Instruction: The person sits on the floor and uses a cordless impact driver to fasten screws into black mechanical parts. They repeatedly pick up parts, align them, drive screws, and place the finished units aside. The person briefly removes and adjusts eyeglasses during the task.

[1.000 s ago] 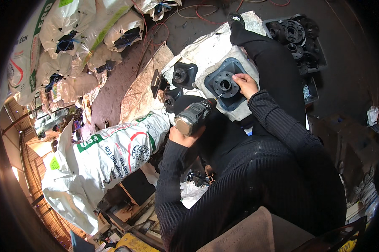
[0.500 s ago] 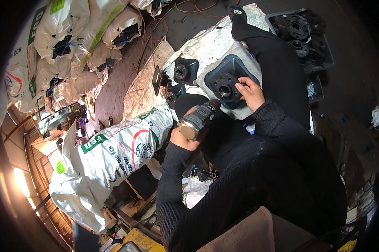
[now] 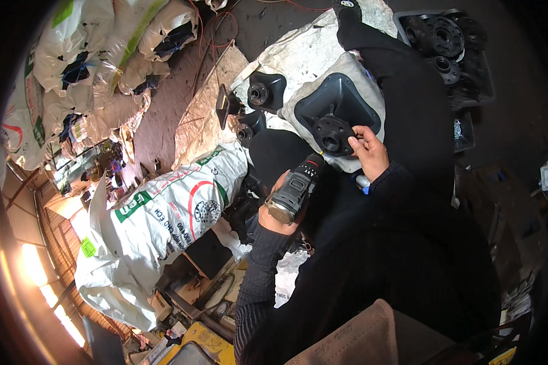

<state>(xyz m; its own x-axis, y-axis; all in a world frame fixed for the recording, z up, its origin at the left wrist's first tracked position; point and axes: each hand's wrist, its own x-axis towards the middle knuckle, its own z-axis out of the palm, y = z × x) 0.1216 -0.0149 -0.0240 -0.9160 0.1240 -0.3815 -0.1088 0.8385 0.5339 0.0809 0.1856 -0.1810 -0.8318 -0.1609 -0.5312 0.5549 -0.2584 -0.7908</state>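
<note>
In front of me a black horn-shaped part has a wide square flare and a round flange with small holes around a larger central hole. My right hand pinches the flange's right edge between thumb and fingers. My left hand is wrapped around a grey-and-black cordless drill. The drill's front end is close to the flange's lower left rim; whether the tip touches it, I cannot tell. Under the horn part lies a pale cloth-like pad.
Similar black horn parts stand to the left on pale sheeting. A black crate at the far right holds several more flanged parts. A white printed sack lies left of my arm; full sacks stand behind it.
The horn part's flange has tipped toward me, showing more of its neck. The drill has moved slightly right and nearer to me, its front now by the flange's lower left rim.
</note>
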